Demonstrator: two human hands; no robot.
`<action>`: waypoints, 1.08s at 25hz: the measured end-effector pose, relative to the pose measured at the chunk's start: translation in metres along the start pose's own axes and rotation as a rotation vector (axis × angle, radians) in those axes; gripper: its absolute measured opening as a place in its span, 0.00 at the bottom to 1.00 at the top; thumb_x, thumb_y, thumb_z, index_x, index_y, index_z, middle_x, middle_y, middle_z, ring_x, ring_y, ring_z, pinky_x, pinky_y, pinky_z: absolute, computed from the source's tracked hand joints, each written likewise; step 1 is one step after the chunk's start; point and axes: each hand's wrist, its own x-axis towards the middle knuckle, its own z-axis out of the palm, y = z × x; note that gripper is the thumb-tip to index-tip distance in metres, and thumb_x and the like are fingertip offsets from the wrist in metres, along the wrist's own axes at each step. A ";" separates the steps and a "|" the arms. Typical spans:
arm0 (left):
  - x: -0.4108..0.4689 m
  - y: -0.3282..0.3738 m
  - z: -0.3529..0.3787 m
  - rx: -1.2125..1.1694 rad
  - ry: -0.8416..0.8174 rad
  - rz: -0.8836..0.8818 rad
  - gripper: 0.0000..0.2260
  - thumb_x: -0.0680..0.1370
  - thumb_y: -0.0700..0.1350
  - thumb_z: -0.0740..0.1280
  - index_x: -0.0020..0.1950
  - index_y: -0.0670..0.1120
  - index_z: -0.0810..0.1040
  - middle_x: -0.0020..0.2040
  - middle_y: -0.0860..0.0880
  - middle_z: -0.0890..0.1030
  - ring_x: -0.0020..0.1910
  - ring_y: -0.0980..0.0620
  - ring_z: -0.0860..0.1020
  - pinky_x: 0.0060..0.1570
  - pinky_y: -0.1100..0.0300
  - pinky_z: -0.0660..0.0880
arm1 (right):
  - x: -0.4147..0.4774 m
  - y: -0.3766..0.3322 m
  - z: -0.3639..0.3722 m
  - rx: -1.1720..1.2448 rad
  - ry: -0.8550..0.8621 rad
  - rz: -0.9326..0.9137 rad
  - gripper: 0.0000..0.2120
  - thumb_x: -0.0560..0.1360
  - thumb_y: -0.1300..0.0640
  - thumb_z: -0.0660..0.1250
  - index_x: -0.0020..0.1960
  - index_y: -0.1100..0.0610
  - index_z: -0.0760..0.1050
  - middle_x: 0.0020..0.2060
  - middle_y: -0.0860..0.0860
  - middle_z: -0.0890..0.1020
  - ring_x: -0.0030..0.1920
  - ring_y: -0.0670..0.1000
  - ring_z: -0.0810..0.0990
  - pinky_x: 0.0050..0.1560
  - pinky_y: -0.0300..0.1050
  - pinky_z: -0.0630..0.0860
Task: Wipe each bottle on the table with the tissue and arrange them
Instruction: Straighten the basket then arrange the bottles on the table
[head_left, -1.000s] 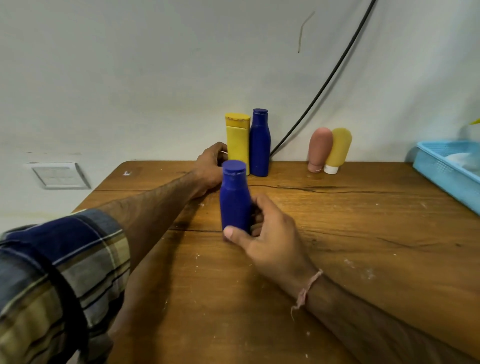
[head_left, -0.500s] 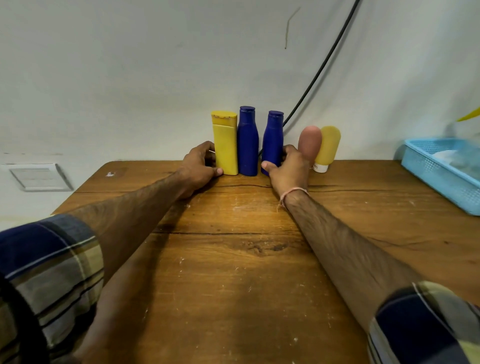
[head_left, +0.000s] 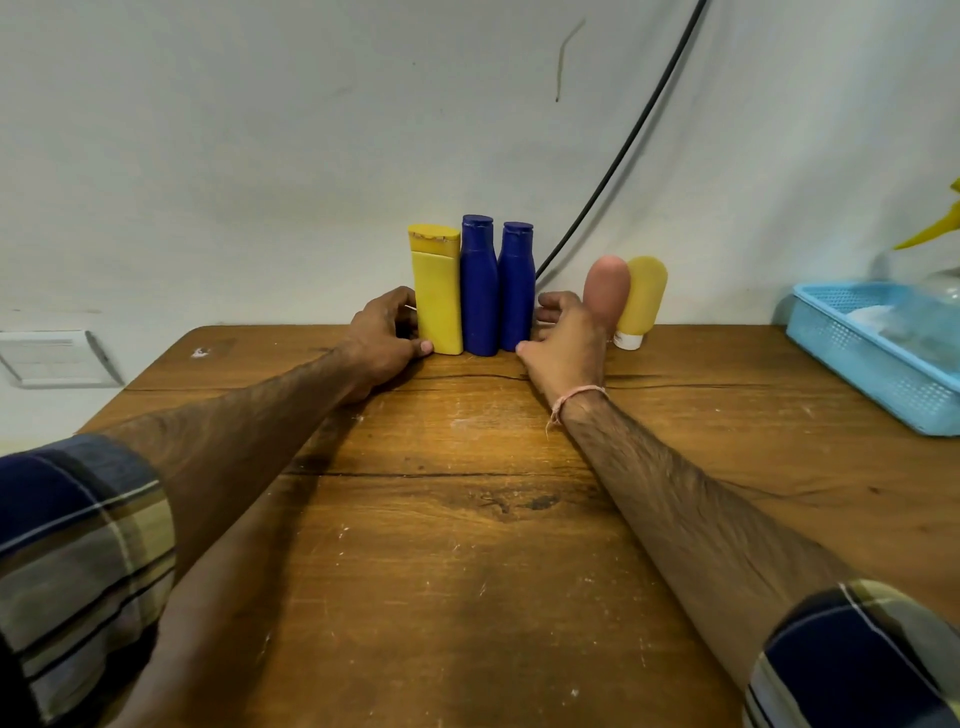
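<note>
Three bottles stand upright side by side against the wall on the wooden table (head_left: 467, 545): a yellow bottle (head_left: 437, 296), a taller blue bottle (head_left: 479, 291) and a second blue bottle (head_left: 517, 291). My left hand (head_left: 387, 338) cups the yellow bottle's left side, thumb at its base. A thin white sliver shows between its fingers; I cannot tell what it is. My right hand (head_left: 563, 343) is just right of the second blue bottle, fingers spread, thumb tip by its base. A pink tube (head_left: 607, 286) and a yellow tube (head_left: 645, 296) stand inverted behind my right hand.
A light blue plastic basket (head_left: 862, 358) with something white inside sits at the table's right edge. A black cable (head_left: 623, 150) runs down the wall behind the bottles. A wall plate (head_left: 52, 358) lies left of the table.
My right hand carried the second blue bottle from mid-table to the wall and stood it beside the other blue one. Its fingers have now loosened from it. My left hand stayed at the yellow bottle.
</note>
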 end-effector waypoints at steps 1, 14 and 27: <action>0.000 -0.001 0.000 -0.002 0.001 0.005 0.19 0.77 0.37 0.73 0.64 0.52 0.75 0.58 0.50 0.81 0.59 0.50 0.79 0.58 0.54 0.77 | -0.003 -0.003 -0.006 -0.001 0.123 -0.068 0.19 0.67 0.67 0.73 0.55 0.55 0.75 0.50 0.50 0.81 0.51 0.51 0.81 0.46 0.43 0.81; -0.001 -0.001 0.000 0.024 0.001 -0.008 0.21 0.76 0.38 0.74 0.66 0.52 0.75 0.59 0.51 0.80 0.59 0.50 0.78 0.55 0.56 0.74 | 0.075 -0.023 -0.079 -0.950 -0.126 -0.293 0.19 0.70 0.51 0.68 0.61 0.49 0.75 0.53 0.54 0.80 0.63 0.56 0.72 0.63 0.62 0.57; 0.000 0.001 0.000 0.029 0.008 -0.018 0.21 0.76 0.38 0.75 0.66 0.50 0.75 0.59 0.50 0.81 0.58 0.49 0.78 0.57 0.55 0.76 | 0.066 -0.038 -0.049 -0.595 -0.120 -0.236 0.18 0.65 0.46 0.77 0.51 0.47 0.76 0.49 0.47 0.83 0.56 0.54 0.77 0.56 0.56 0.60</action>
